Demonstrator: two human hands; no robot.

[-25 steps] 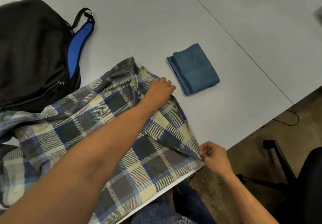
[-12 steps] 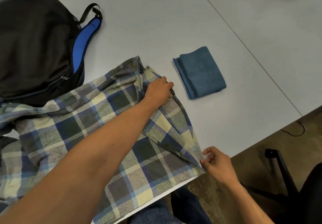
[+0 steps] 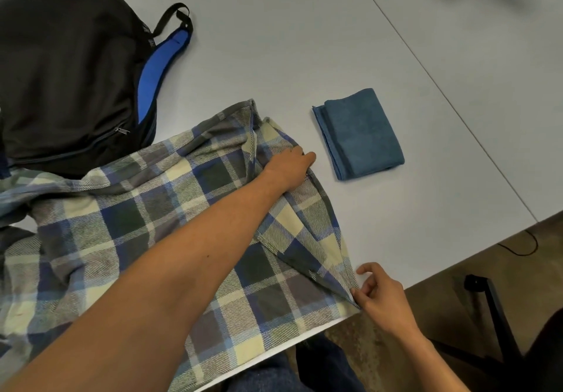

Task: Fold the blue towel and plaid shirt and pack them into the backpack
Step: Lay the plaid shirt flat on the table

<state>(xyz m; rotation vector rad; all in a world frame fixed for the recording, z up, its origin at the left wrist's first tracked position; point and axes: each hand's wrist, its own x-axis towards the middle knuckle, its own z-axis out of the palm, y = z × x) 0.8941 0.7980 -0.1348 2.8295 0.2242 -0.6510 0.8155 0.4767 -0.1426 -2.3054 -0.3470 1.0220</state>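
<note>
The step in hand is the shirt fold: the blue towel (image 3: 361, 134) already lies as a neat folded rectangle on the grey table (image 3: 274, 56), at about two o'clock from the shirt and apart from it, so that half of the folding looks done. The plaid shirt (image 3: 158, 218) is spread across the near left of the table, its far left part rumpled and running up against the black backpack (image 3: 67, 71), which sits at ten o'clock with its blue-lined strap (image 3: 158, 65) showing and its zip seemingly closed, though the opening cannot be made out for sure. The left hand (image 3: 288, 167) reaches across the cloth and rests on the shirt's right edge at about one o'clock, fingers curled onto a gathered fold there; whether it truly grips the cloth or only presses it down I cannot tell. The right hand (image 3: 380, 294), at five o'clock by the table edge, pinches the shirt's near right corner between thumb and a fingertip, the other fingers loosely spread. Between the two hands a narrow flap of the right side is turned inward. I judge the next move calls for drawing this edge taut between both hands and laying the flap flat and straight, then smoothing the bunched left side before folding further; the backpack will need opening before anything is packed.
</note>
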